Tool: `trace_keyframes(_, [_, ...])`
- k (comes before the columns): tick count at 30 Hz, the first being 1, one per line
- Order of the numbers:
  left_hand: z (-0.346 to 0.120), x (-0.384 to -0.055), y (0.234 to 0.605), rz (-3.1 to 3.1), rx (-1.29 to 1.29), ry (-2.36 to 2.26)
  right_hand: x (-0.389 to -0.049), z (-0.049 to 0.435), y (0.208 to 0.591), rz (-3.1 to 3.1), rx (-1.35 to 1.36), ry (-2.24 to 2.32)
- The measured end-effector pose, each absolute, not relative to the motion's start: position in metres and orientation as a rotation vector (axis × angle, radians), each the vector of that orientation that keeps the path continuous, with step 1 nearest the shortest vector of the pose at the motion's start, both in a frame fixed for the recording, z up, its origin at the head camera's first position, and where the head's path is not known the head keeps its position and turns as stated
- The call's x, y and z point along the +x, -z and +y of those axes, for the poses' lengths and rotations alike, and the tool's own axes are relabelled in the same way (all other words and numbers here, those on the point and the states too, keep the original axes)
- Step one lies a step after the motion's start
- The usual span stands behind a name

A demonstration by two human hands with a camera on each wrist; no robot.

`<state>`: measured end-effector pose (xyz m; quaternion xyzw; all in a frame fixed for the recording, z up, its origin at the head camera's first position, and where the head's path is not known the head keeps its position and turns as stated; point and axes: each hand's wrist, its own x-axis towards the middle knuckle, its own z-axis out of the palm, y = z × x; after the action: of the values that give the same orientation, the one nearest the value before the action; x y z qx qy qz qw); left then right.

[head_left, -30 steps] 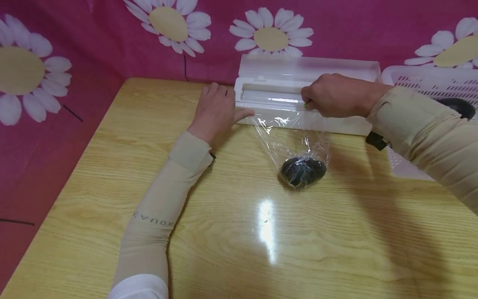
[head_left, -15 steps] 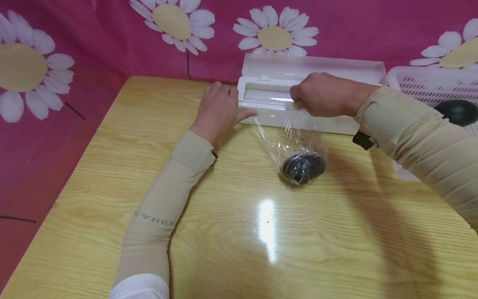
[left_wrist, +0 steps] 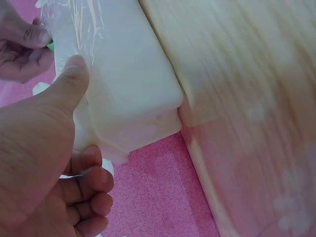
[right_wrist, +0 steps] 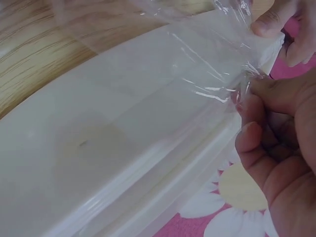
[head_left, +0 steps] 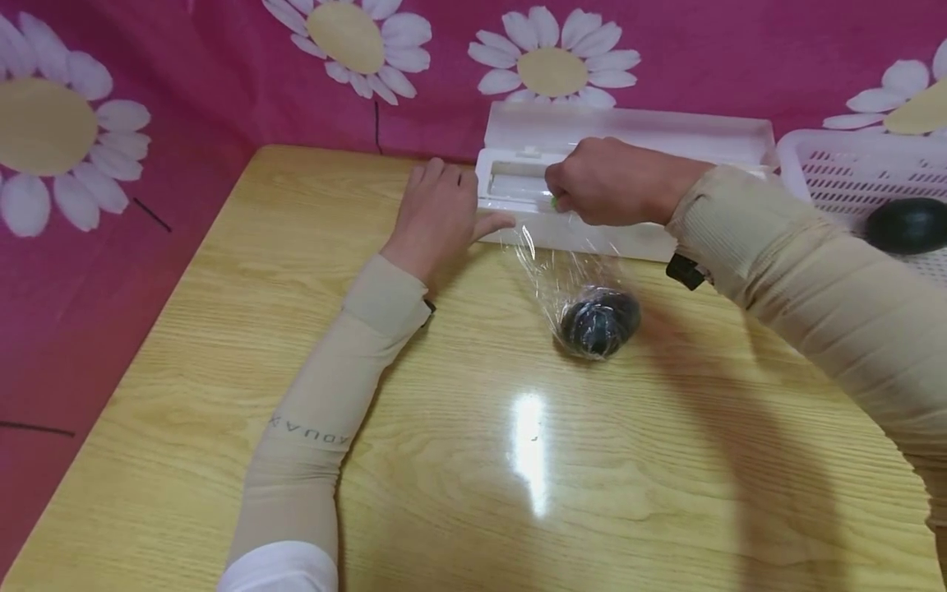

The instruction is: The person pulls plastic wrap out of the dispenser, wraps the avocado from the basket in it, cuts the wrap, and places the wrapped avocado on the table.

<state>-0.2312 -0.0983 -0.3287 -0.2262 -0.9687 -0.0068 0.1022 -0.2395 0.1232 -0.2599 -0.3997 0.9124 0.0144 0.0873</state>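
Observation:
A long white cling film dispenser (head_left: pixel 644 242) stands at the table's back edge, its lid (head_left: pixel 629 122) raised. My left hand (head_left: pixel 435 218) grips its left end, thumb on the front face in the left wrist view. With curled fingers, my right hand (head_left: pixel 621 182) pinches a small green slide cutter (head_left: pixel 555 202) on the dispenser's front rail, near the left end. Bunched film (right_wrist: pixel 242 86) gathers at those fingertips. From the dispenser, clear cling film (head_left: pixel 543 267) stretches down over a dark, glossy egg-shaped object (head_left: pixel 601 321) lying on the table.
At the right stands a white slotted basket (head_left: pixel 793 160) with another dark oval object (head_left: pixel 908 225) in it. A pink flowered cloth (head_left: pixel 688 57) hangs behind the wooden table (head_left: pixel 444 493).
My right hand has slid left along the dispenser with the green cutter. The film has drawn in narrower, and the wrapped dark object has turned a little. My left hand keeps its hold.

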Motion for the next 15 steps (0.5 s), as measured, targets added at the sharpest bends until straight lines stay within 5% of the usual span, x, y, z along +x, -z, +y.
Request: trace_keyframes(15, [-0.098, -0.231, 0.329, -2.856, -0.661, -0.034, -0.242, 0.112, 0.260, 2.725, -1.186, -0.028])
